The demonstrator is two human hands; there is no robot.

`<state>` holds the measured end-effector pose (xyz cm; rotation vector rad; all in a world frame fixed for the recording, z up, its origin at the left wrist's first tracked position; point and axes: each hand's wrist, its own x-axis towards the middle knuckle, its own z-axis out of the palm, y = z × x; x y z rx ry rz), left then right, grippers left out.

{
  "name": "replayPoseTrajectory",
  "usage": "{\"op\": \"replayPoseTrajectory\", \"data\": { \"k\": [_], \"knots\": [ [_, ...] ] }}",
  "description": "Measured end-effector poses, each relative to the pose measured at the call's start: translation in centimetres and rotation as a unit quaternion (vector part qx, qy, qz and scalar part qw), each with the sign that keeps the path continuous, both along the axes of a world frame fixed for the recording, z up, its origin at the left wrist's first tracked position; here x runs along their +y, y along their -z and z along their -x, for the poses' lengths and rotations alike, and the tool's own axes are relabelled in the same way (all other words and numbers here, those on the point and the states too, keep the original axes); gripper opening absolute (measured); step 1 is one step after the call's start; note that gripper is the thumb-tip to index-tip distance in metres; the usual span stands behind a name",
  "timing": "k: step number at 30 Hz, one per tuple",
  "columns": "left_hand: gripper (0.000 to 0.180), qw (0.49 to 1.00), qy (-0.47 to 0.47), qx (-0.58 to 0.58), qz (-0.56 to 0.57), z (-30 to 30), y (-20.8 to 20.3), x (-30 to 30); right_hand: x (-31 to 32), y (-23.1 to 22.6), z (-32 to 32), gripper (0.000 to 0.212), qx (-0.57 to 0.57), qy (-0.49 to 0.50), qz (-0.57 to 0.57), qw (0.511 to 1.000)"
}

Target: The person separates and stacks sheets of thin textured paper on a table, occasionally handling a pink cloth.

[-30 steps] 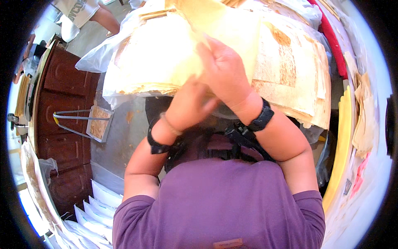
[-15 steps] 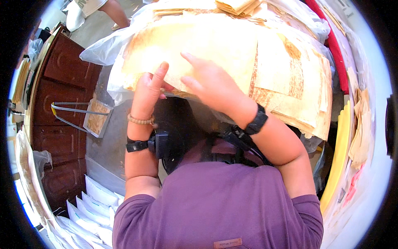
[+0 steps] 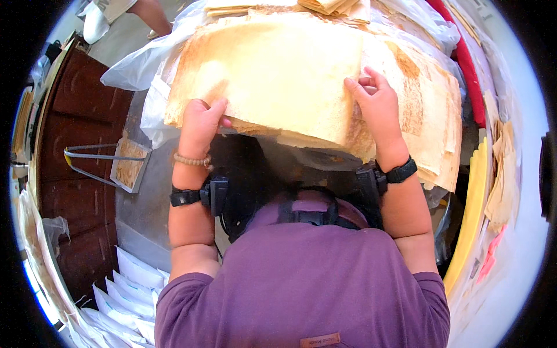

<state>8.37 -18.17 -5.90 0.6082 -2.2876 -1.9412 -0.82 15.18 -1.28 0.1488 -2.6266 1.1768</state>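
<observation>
A large, thin, pale yellow sheet (image 3: 278,75) with brownish edges lies on top of a pile of similar sheets in front of me. My left hand (image 3: 202,123) is closed at its near left corner, thumb on top and fingers curled at the edge. At the right edge of that sheet, my right hand (image 3: 376,104) pinches with thumb and forefinger, the other fingers raised and bent. Beside it on the right lies another stack of brown-mottled sheets (image 3: 432,116), overlapping and uneven at the edges.
Translucent plastic (image 3: 136,66) hangs off the table's left side. A dark red cabinet (image 3: 81,133) stands at left, near a metal-handled dustpan (image 3: 130,165). White packed bags (image 3: 136,269) lie at lower left. Folded sheets (image 3: 336,6) rest at the far side. A person's leg (image 3: 152,14) shows at top left.
My right hand has moved right, from above the sheet's middle to its right edge, and now pinches there. My left hand has closed from a raised thumb onto the near left corner.
</observation>
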Motion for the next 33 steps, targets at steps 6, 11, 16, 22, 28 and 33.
{"op": "replayPoseTrajectory", "data": {
  "k": [6,11,16,22,28,33],
  "knots": [
    [0.033,0.999,0.008,-0.007,0.051,0.2,-0.3,0.3,-0.6,-2.6,-0.4,0.061,-0.205,-0.029,0.118,0.971],
    [0.038,0.998,0.023,0.015,0.055,0.1,-0.9,0.1,-0.1,-2.4,0.6,0.051,-0.233,-0.073,0.112,0.963],
    [0.045,0.811,-0.127,-0.114,0.560,-2.8,-7.3,1.4,1.2,-1.2,1.3,0.038,-0.359,-0.091,0.466,0.804],
    [0.049,0.767,0.098,0.346,0.531,-2.1,-10.6,8.4,-0.8,-4.0,-1.2,0.044,-0.337,-0.162,0.592,0.714],
    [0.040,0.824,0.080,0.380,0.412,1.5,-11.7,7.8,0.8,-4.4,-3.2,0.052,-0.254,-0.307,0.528,0.750],
    [0.024,0.936,-0.011,0.348,0.049,3.0,-21.2,7.4,3.3,-2.9,-4.0,0.061,-0.100,-0.186,0.377,0.902]
  ]
}}
